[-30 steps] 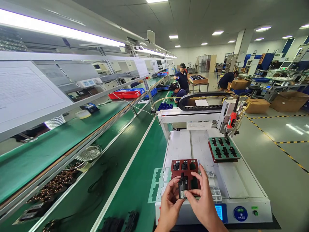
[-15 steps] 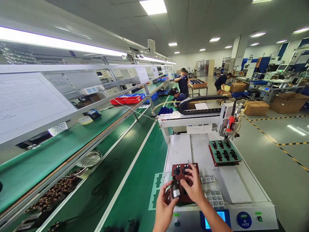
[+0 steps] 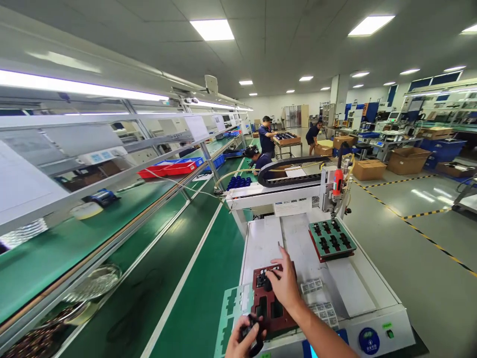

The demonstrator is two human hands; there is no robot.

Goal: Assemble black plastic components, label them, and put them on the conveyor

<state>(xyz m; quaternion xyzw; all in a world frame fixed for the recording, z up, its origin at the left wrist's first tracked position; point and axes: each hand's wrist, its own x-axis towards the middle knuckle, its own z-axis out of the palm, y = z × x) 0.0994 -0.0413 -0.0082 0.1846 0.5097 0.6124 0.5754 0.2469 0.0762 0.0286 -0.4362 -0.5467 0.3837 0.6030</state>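
My left hand [image 3: 240, 340] is closed around a black plastic part [image 3: 252, 334] at the lower edge of the view, in front of a red fixture plate [image 3: 278, 323]. Over the upper part of that plate, my right hand [image 3: 286, 286] has its thumb and a finger at a dark rounded piece [image 3: 267, 283], seemingly pinching it, while the index finger points up. A black fitting [image 3: 260, 278] sits in the plate's upper left slot. Lower cut-outs in the plate show bare. The right palm hides part of the plate.
A pale green template [image 3: 233, 308] lies left of the plate. On the white machine bed [image 3: 263, 243], a second fixture [image 3: 331, 241] with several black parts stands under a red-bodied tool head [image 3: 337, 181]. Label sheets [image 3: 324, 313] lie on the right. Co-workers [image 3: 265, 136] are farther back.
My left hand has moved down toward me with the black part, turning it. My right hand has moved from beside that part onto the plate's upper slots. The view has swung right.
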